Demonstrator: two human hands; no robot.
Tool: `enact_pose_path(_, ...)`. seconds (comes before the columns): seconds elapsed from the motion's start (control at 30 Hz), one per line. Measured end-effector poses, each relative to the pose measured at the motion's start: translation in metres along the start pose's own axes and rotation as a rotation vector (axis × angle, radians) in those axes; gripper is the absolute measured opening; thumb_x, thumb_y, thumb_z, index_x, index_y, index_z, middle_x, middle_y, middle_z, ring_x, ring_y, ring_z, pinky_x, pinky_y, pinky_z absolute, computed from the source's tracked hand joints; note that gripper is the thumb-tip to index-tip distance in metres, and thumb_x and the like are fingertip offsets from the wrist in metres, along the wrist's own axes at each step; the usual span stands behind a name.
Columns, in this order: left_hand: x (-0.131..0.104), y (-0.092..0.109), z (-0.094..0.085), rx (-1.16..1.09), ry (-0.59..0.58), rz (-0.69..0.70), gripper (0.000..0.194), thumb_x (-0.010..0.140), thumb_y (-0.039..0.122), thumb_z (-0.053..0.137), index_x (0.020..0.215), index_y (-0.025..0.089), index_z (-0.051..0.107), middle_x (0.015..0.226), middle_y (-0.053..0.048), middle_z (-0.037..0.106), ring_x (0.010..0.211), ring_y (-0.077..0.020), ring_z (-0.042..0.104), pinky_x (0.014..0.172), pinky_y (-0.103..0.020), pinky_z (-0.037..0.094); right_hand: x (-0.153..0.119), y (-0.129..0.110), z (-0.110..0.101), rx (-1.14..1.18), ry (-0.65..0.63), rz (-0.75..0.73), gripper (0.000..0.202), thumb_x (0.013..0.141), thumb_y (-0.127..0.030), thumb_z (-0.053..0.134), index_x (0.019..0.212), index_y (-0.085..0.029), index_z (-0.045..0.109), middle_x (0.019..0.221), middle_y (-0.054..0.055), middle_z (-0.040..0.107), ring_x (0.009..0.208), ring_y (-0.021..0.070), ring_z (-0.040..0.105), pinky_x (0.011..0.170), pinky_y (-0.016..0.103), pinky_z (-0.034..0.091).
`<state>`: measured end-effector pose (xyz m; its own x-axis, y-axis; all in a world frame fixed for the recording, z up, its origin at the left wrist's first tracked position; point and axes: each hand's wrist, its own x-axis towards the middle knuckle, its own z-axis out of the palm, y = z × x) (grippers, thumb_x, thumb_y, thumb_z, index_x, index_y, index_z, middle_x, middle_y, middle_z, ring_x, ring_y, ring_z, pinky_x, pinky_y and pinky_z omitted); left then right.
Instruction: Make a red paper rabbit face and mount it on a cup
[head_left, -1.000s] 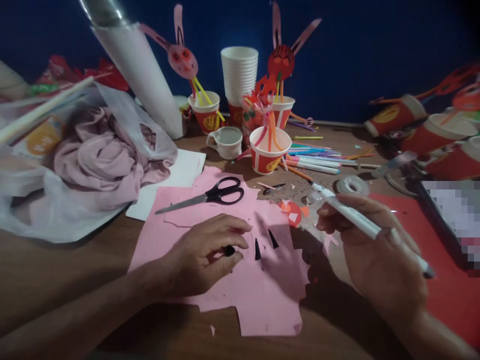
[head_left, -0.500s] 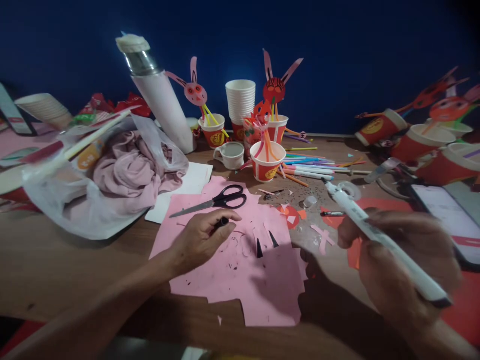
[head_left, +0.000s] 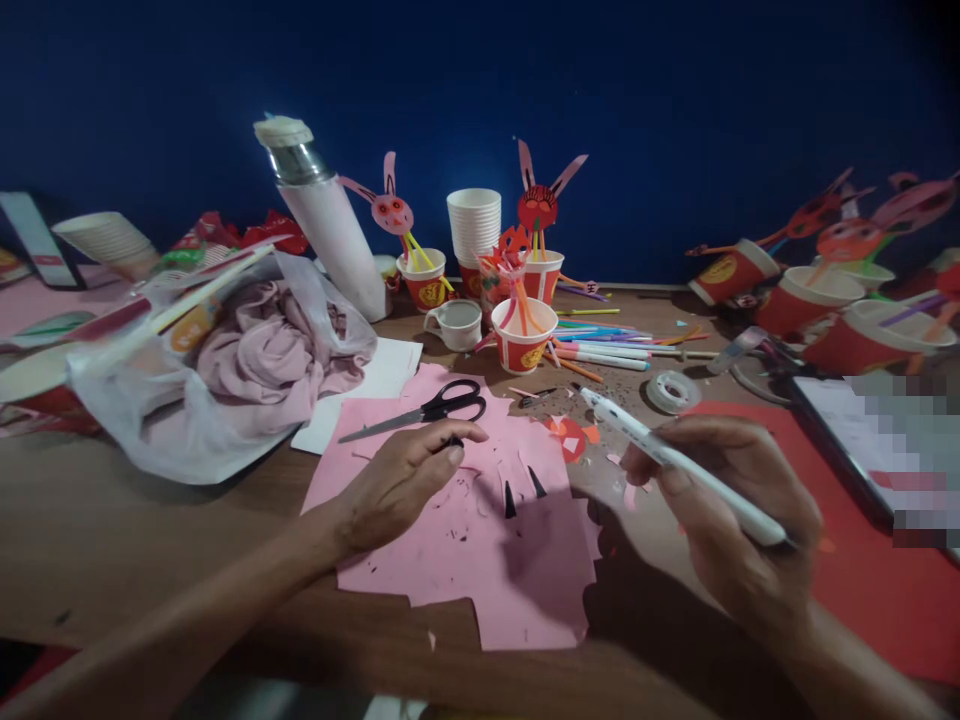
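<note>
My right hand point(head_left: 739, 500) holds a white marker point(head_left: 637, 435) slantwise, its uncapped dark tip pointing up and left. My left hand point(head_left: 401, 480) rests over the pink paper point(head_left: 540, 600), thumb and forefinger closed on a small black marker cap point(head_left: 452, 442). Just beyond that hand lies a pair of black-handled scissors point(head_left: 386, 424) on the paper. Two pink strips with black centres, one of them the nearer strip point(head_left: 510, 498), lie on the sheet to the right of my left hand. Dark specks and small scraps are scattered on it.
Behind the paper stand a paper cup point(head_left: 521, 352) with pipe cleaners, a white mug point(head_left: 459, 325) and stacked cups point(head_left: 474, 225). A plastic bag point(head_left: 187, 440) with cloth sits left, near a leaning flask point(head_left: 330, 235). Right are a tape roll point(head_left: 655, 392), red paper point(head_left: 847, 590) and a phone point(head_left: 840, 450).
My right hand has moved left with the marker, closer to the pink paper. My left hand stays almost in place with the cap. The camera view has shifted slightly.
</note>
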<state>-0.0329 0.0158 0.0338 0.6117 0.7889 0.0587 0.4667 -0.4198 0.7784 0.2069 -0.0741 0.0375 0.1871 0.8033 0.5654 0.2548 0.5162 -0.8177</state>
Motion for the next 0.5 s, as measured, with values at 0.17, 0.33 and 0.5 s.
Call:
enact_pose_path(0.17, 0.005, 0.006, -0.001, -0.041, -0.12, -0.038, 0.029, 0.088, 0.03, 0.037, 0.102, 0.018, 0.058, 0.089, -0.003, 0.06, 0.077, -0.0151, 0.053, 0.069, -0.027, 0.043, -0.002, -0.001, -0.003, -0.156, 0.038, -0.025, 0.023, 0.08, -0.009, 0.058, 0.099, -0.023, 0.059, 0.083, 0.002, 0.062, 0.07, 0.0143, 0.062, 0.063, 0.025, 0.052)
enact_pose_path(0.33, 0.004, 0.011, 0.002, -0.313, -0.13, -0.161, 0.022, 0.084, 0.029, 0.045, 0.099, 0.019, 0.058, 0.079, 0.001, 0.052, 0.065, -0.0103, 0.044, 0.056, -0.021, 0.036, -0.001, -0.001, -0.006, -0.023, -0.08, 0.103, 0.017, 0.086, -0.023, 0.055, 0.102, -0.026, 0.06, 0.08, 0.003, 0.065, 0.072, 0.0163, 0.063, 0.062, 0.026, 0.052)
enact_pose_path(0.5, 0.009, 0.015, 0.009, -0.441, -0.266, -0.159, 0.024, 0.085, 0.021, 0.043, 0.103, 0.018, 0.059, 0.068, 0.004, 0.043, 0.057, -0.0077, 0.034, 0.05, -0.019, 0.03, 0.0, 0.008, -0.005, 0.276, -0.169, 0.512, 0.025, 0.083, -0.045, 0.055, 0.083, -0.021, 0.063, 0.062, 0.003, 0.062, 0.06, 0.017, 0.06, 0.055, 0.027, 0.05)
